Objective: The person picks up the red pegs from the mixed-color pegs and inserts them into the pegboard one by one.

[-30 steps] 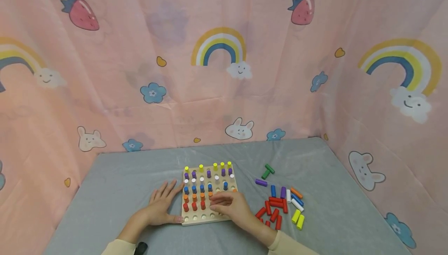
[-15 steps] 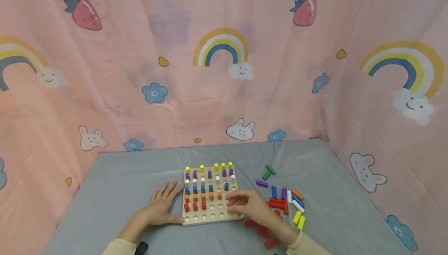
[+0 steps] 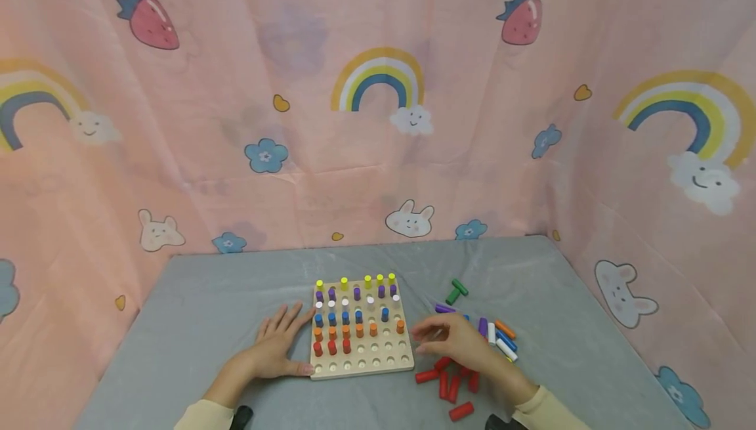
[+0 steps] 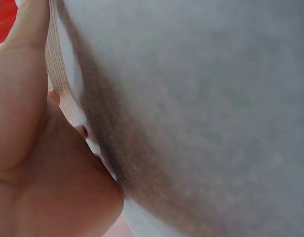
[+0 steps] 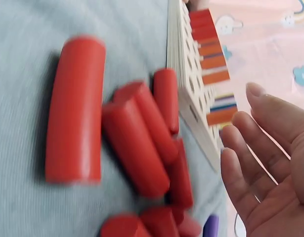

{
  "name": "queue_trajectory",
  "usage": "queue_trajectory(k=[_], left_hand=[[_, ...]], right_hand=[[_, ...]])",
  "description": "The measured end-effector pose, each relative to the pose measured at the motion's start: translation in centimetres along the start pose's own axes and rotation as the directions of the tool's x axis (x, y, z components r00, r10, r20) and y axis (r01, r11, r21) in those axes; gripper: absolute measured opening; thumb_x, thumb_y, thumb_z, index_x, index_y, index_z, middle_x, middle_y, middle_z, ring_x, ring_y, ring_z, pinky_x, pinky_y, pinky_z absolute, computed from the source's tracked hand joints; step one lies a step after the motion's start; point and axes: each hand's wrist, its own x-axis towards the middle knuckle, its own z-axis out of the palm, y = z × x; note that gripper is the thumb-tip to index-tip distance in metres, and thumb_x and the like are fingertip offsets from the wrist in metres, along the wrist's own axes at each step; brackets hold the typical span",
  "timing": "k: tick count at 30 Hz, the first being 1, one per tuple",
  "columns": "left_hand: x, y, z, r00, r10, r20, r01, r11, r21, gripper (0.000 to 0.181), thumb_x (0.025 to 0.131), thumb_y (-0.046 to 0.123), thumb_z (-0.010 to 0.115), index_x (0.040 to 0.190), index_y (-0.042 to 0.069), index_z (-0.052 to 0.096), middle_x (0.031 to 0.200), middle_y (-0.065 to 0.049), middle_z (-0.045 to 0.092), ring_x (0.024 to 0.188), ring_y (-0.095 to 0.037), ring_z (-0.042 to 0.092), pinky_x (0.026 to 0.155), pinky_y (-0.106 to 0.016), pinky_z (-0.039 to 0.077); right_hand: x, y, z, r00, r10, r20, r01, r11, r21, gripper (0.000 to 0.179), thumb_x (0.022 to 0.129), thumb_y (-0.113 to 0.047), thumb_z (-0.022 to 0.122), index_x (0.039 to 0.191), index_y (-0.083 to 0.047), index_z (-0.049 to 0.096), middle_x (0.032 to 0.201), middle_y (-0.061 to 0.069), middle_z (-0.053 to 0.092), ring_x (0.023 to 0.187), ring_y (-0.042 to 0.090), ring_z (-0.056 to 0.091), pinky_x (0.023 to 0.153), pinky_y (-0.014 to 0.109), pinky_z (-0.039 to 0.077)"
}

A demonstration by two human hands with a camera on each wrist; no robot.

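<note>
A wooden peg board [image 3: 361,369] lies on the grey cloth, with rows of yellow, purple, white, blue, orange and red pegs upright in its holes. My left hand [image 3: 276,348] rests flat with spread fingers against the board's left side, its thumb at the near corner. Just right of the board, my right hand [image 3: 457,341] hovers over loose red pegs [image 3: 461,411], fingers loosely bent. In the right wrist view nothing sits between the fingers of my right hand [image 5: 270,163], and several red pegs [image 5: 76,111] lie beside it. The left wrist view shows mostly palm and cloth.
Two green pegs [image 3: 453,296] lie at the back right. Purple [image 3: 444,308], white [image 3: 491,333], orange [image 3: 505,329] and blue pegs are scattered behind my right hand. A pink printed curtain [image 3: 331,200] hangs around the grey-covered table [image 3: 236,285].
My right hand has moved right from over the board to the loose red pegs, uncovering the board's near right holes and an orange peg there. My left hand stays in place.
</note>
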Motion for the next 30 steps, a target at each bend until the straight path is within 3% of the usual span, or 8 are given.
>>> queue_trajectory(k=[10,16,24,30], left_hand=[[-0.2,1.0,-0.7,1.000,-0.018,0.017,0.018,0.999,0.029,0.116,0.066,0.064,0.080,0.158,0.018,0.025,0.165,-0.021,0.013,0.151,-0.051,0.005,0.113,-0.077,0.003],[-0.2,0.9,-0.5,1.000,-0.001,0.016,0.001,1.000,-0.004,0.117,0.066,0.069,0.077,0.157,0.019,0.024,0.165,-0.022,0.012,0.150,-0.052,0.003,0.112,-0.077,0.000],[0.2,0.0,0.3,1.000,-0.022,0.003,0.022,0.999,0.034,0.119,0.064,0.074,0.074,0.158,0.022,0.022,0.167,-0.016,0.009,0.153,-0.047,0.001,0.116,-0.073,0.000],[0.2,0.3,0.1,1.000,-0.014,0.006,0.014,1.000,0.016,0.117,0.066,0.073,0.075,0.158,0.024,0.022,0.167,-0.018,0.009,0.152,-0.049,0.001,0.114,-0.075,-0.001]], right_hand=[[-0.9,1.4,-1.4,0.999,0.028,0.033,-0.025,0.996,-0.085,0.028,0.084,-0.021,0.079,0.109,-0.008,0.075,0.108,0.009,0.075,0.087,0.008,0.066,0.070,0.021,0.053],[-1.4,2.0,-1.9,0.997,0.056,0.059,-0.048,0.991,-0.121,0.025,0.084,-0.026,0.079,0.106,-0.014,0.076,0.109,0.005,0.075,0.090,0.007,0.066,0.072,0.019,0.051],[-2.0,3.0,-1.9,0.996,0.025,0.091,-0.014,0.993,-0.118,0.025,0.081,-0.030,0.081,0.102,-0.017,0.077,0.101,0.000,0.075,0.092,0.004,0.064,0.078,0.021,0.052],[-2.1,3.6,-1.8,0.995,0.014,0.099,-0.001,0.992,-0.127,0.024,0.082,-0.031,0.080,0.101,-0.018,0.077,0.098,-0.002,0.074,0.090,0.002,0.063,0.077,0.021,0.052]])
